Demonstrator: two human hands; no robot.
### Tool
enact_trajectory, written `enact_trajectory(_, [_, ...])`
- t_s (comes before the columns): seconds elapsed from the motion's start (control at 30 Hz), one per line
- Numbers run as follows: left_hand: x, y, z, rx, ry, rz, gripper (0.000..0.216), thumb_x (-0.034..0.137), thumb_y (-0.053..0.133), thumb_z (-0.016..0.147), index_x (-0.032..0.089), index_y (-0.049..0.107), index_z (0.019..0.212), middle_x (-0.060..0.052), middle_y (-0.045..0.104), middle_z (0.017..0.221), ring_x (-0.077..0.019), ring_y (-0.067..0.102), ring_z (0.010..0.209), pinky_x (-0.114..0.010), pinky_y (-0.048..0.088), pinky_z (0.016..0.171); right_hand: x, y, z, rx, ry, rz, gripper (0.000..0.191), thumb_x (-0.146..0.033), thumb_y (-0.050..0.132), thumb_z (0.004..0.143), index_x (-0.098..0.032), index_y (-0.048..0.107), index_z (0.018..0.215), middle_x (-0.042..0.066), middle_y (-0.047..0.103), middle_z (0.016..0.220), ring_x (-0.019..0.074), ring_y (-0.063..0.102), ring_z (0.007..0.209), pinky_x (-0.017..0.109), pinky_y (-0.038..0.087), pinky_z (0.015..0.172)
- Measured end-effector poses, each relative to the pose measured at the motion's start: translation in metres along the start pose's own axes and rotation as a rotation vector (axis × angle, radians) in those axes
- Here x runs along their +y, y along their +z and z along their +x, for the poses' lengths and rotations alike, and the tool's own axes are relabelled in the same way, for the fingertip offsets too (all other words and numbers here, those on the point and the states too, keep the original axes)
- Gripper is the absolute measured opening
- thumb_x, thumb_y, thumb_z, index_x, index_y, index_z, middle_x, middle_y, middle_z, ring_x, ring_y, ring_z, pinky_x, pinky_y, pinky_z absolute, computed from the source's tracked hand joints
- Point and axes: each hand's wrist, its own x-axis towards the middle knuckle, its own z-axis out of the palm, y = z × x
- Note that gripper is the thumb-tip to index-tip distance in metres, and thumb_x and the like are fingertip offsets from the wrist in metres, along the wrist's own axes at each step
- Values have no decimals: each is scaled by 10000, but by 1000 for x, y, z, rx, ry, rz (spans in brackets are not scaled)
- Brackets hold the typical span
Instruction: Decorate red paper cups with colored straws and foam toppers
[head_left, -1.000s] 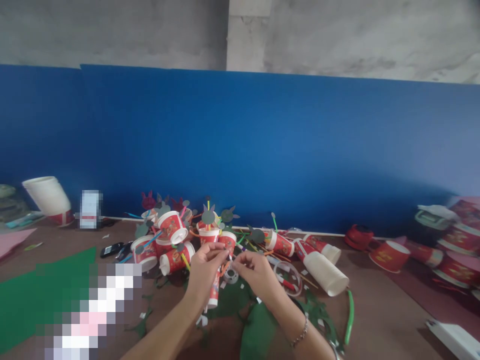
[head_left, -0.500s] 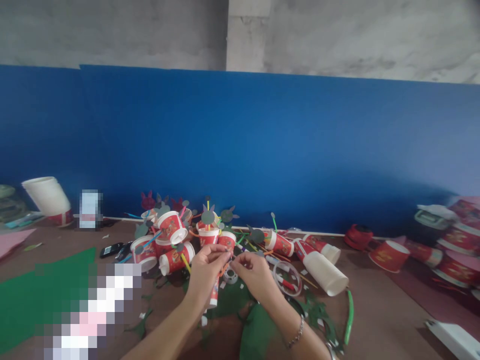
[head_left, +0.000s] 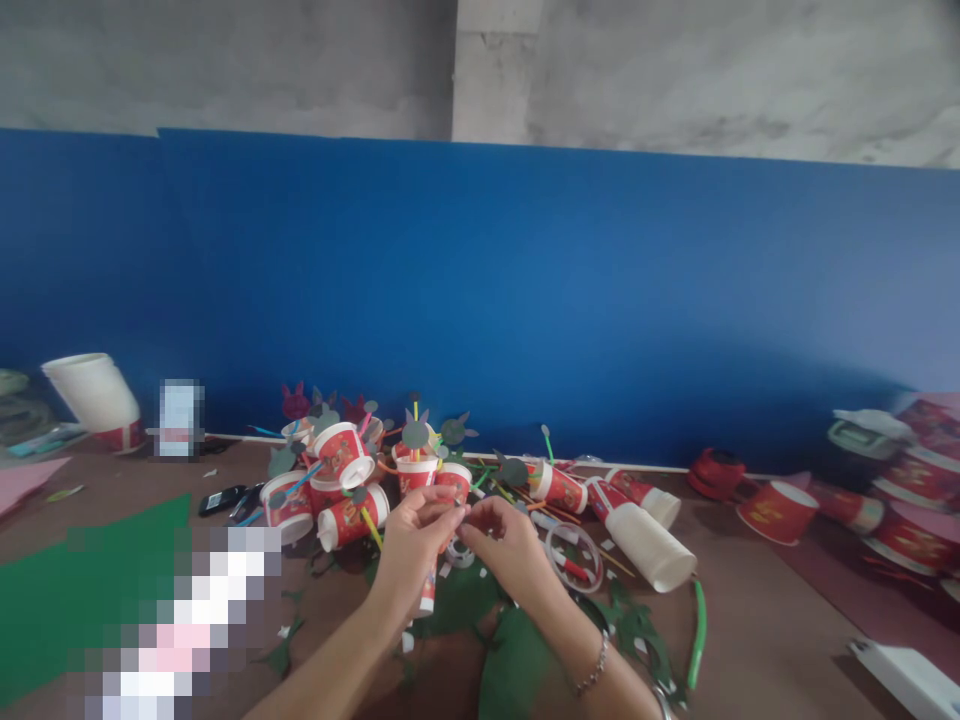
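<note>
My left hand (head_left: 411, 535) and my right hand (head_left: 508, 545) meet in front of me, above the middle of the table. Thumb and fingertips are pinched on both, around something too small to make out. Below my left palm shows part of a red patterned paper cup (head_left: 427, 598); whether that hand touches it is unclear. Just behind the fingers stand red paper cups (head_left: 453, 482), one with a grey paper animal head (head_left: 416, 432) on a yellow stick. A roll of clear tape (head_left: 459, 552) lies partly hidden behind my hands.
More red cups (head_left: 352, 518) with coloured sticks pile up at left. A white cup stack (head_left: 652, 548) and a clear ring (head_left: 574, 558) lie at right. Green paper scraps (head_left: 517, 660) cover the near table. A blue panel (head_left: 480, 300) stands behind.
The fingertips of my two hands have come slightly closer together, and the orange piece seen between them is now hidden. The things on the table stay put.
</note>
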Motion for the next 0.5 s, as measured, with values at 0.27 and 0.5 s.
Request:
enact_trajectory(0.27, [-2,-1,2,-23,59,140,194,316,773,609,183,719,739,-64,701,865,-192,636,753,-255,477,638,-6,-9,0,-27,-138,41,151,-238,577,734,-177,557,597,-9,565,679,146,512,690,254,399,678])
enact_trajectory(0.5, [-5,-6,5,-12,262,427,198,290,683,700,190,656,531,-83,632,966,-221,599,834,-283,459,716,-2,-11,4,-14,-57,20,140,-287,609,727,-165,625,661,22,625,698,180,563,721,282,429,702])
